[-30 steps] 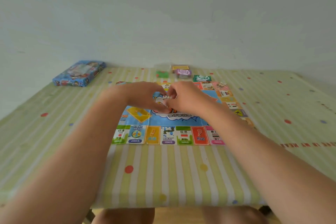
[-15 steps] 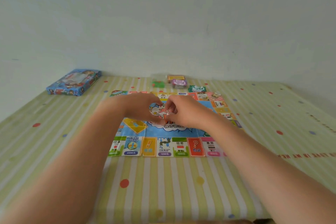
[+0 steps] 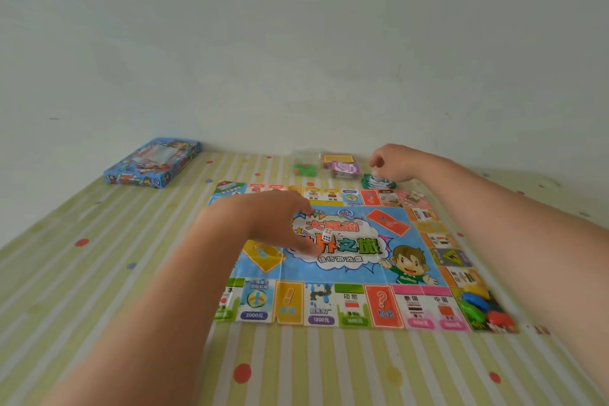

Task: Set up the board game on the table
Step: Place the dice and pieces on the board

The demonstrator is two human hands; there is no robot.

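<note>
left grip (image 3: 280,224): your fingers curl loosely beside the white die (image 3: 327,236); contact, cannot tell
right grip (image 3: 392,161): curled over the green card stack (image 3: 375,182); holding or not, cannot tell
board (image 3: 349,277): spread flat on the desk (image 3: 296,366), die at its centre
step: likely laying out pieces; next, lift that stack cleanly
writing: 大富翁, 2000元, 1200元

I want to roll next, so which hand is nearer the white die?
Left. The left hand is right beside the die on the board; the right hand is far off, above the green cards past the board.
</note>
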